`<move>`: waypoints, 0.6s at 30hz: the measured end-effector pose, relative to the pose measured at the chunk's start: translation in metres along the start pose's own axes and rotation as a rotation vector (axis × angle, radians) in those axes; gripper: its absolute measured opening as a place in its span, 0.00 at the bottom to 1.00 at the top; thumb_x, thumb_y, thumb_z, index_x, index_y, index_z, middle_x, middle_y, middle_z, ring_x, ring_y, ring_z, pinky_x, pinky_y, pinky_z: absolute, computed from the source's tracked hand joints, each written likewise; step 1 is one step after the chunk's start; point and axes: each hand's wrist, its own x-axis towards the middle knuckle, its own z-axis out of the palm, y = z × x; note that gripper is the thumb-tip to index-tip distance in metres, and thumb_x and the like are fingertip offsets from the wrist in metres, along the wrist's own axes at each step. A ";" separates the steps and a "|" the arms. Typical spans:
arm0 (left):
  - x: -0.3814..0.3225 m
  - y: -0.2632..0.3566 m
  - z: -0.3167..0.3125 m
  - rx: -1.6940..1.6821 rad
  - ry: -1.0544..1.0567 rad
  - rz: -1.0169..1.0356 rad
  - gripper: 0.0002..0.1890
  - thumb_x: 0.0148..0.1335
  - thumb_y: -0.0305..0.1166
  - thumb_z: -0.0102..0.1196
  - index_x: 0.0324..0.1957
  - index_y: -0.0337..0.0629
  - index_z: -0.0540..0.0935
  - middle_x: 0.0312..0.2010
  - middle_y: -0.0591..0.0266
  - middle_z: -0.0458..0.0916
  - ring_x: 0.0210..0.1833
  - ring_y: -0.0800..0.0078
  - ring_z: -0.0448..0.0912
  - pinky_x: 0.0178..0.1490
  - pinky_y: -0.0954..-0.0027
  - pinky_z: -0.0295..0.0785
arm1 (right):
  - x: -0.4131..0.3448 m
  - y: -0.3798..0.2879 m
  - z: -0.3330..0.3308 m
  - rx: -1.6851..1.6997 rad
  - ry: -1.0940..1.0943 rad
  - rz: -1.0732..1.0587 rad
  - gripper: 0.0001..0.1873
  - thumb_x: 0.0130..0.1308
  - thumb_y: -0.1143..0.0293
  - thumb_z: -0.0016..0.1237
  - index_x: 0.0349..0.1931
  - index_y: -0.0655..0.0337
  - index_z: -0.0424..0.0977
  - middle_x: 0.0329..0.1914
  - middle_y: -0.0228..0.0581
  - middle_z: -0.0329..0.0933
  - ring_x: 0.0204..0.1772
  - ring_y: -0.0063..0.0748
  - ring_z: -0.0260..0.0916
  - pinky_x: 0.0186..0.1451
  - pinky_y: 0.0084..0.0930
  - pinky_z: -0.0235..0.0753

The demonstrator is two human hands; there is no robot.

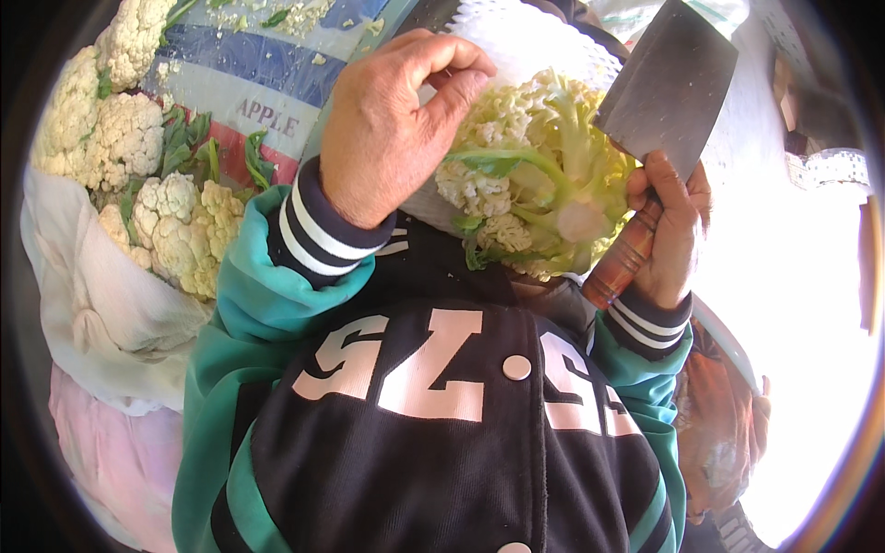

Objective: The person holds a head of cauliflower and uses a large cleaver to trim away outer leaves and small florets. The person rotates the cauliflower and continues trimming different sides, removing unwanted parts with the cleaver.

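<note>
A cauliflower head (536,173) lies before my chest, its pale cut stem (583,220) turned up towards me and a few green leaves still on it. White foam netting (536,41) shows behind and beneath it. My right hand (667,225) grips the reddish wooden handle (626,252) of a cleaver, whose broad grey blade (674,86) points up and away, beside the cauliflower. My left hand (401,121) is over the cauliflower's left side, fingers curled, thumb and index tips close together near the netting. Whether those tips pinch anything is unclear.
Several cauliflower heads (128,142) are heaped at the left, partly wrapped by a whitish cloth (117,290). Behind them a striped plastic sheet (276,76) bears printed writing, leaf scraps and crumbs. Brown material (719,422) lies at the lower right, beside glaringly bright ground.
</note>
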 end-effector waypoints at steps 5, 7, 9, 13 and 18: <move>0.007 0.002 0.012 -0.107 0.026 0.040 0.05 0.63 0.29 0.58 0.39 0.38 0.81 0.32 0.55 0.82 0.31 0.64 0.81 0.35 0.69 0.74 | -0.018 -0.002 0.002 0.039 0.019 -0.006 0.06 0.68 0.73 0.48 0.41 0.65 0.70 0.22 0.34 0.73 0.24 0.19 0.66 0.30 0.15 0.67; 0.010 0.002 0.017 -0.139 -0.045 0.017 0.07 0.65 0.30 0.56 0.40 0.38 0.80 0.33 0.53 0.82 0.32 0.61 0.81 0.36 0.68 0.74 | -0.025 -0.002 0.003 0.080 0.040 0.006 0.06 0.68 0.73 0.48 0.42 0.65 0.70 0.22 0.34 0.73 0.23 0.19 0.66 0.29 0.15 0.67; 0.014 0.002 0.022 -0.181 -0.082 0.025 0.08 0.66 0.32 0.55 0.41 0.37 0.80 0.33 0.51 0.82 0.33 0.58 0.82 0.38 0.68 0.75 | -0.031 -0.001 0.004 0.063 0.052 -0.021 0.08 0.69 0.74 0.48 0.45 0.65 0.70 0.22 0.33 0.73 0.24 0.18 0.67 0.29 0.15 0.67; 0.024 0.002 0.027 -0.175 -0.264 -0.010 0.16 0.71 0.37 0.51 0.50 0.33 0.79 0.39 0.56 0.83 0.41 0.73 0.80 0.46 0.74 0.74 | -0.036 -0.001 0.006 0.088 0.052 -0.018 0.09 0.68 0.74 0.48 0.47 0.65 0.71 0.23 0.33 0.74 0.24 0.18 0.67 0.29 0.14 0.67; 0.021 0.011 0.028 -0.263 -0.411 -0.162 0.18 0.67 0.38 0.57 0.52 0.34 0.78 0.36 0.60 0.82 0.40 0.76 0.79 0.46 0.75 0.73 | -0.036 -0.003 0.004 0.146 0.044 0.010 0.09 0.68 0.75 0.48 0.47 0.65 0.71 0.23 0.34 0.74 0.23 0.19 0.67 0.28 0.14 0.68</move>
